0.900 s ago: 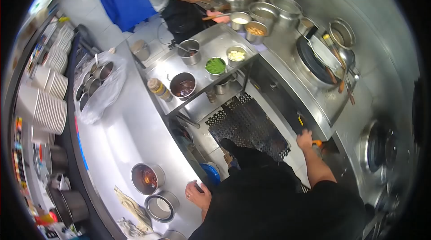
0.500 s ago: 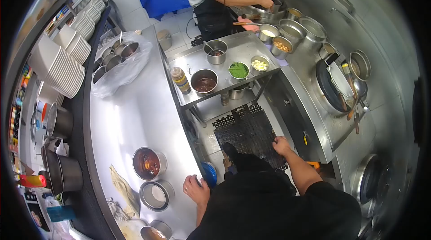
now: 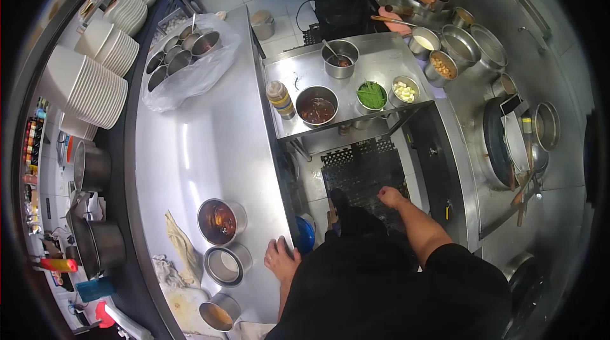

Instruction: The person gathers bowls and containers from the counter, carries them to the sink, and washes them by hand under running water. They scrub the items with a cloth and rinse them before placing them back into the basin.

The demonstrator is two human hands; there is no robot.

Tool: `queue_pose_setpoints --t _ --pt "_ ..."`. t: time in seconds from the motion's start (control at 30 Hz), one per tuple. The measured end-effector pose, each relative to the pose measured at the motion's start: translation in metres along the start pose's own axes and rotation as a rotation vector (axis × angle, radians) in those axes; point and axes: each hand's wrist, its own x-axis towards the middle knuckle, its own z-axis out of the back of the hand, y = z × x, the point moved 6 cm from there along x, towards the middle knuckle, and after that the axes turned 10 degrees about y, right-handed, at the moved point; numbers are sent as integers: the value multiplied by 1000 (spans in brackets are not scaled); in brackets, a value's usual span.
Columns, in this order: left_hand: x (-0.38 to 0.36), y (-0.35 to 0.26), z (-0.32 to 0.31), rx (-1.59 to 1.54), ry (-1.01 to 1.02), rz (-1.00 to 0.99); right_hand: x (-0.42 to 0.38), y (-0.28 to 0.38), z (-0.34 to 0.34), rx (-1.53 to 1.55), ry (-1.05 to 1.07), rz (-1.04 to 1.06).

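The left hand (image 3: 280,257) is laid open on the steel tabletop's (image 3: 203,162) near edge, apparently for support, while the empty right hand (image 3: 389,197) is held loosely open over the floor grate (image 3: 362,171).

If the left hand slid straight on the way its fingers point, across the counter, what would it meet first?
Judging by the fingers, the left hand points up and slightly left along the steel counter. The first thing in that line looks like the pot of dark liquid, though fisheye distortion makes this uncertain.
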Motion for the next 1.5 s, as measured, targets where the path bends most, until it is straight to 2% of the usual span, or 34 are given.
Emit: queue_pose_setpoints --t 0.07,0.17,0.27,0.37,0.47,0.57,0.67,0.97,1.07,1.13,1.2,1.33,1.4,1.47,1.5 --pt "1 2 -1 11 1 11 9 -6 -4 -5 37 -2" --pt "4 -3 5 39 -2 12 50 -26 -7 -130 21 112" --pt "11 -4 7 66 66 70 53 -11 9 58 101 -41" --pt "15 -3 9 105 121 116 71 7 15 65 232 -152" --pt "17 0 11 69 201 147 77 32 22 104 109 -102" --pt "18 1 9 90 258 174 68 63 29 167 145 -119" --pt "16 -4 11 90 244 167 81 74 21 75 119 17" --pt "10 0 8 52 231 167 85 40 -3 -45 286 33" --pt "7 5 5 38 211 150 63 63 19 -100 -65 124" --pt "5 7 0 14 180 120 76 97 34 198 -176 286" --pt "-1 8 0 -13 165 104 65 171 73 363 -355 456" --pt "-3 -1 23 -178 126 62 66 286 128 757 -251 270" --pt "-5 -1 33 -363 62 30 107 302 129 840 -62 194" --pt "-10 -7 54 -362 42 67 156 300 125 1036 50 219" --pt "-15 -7 60 -453 12 34 170 301 126 1077 21 266"
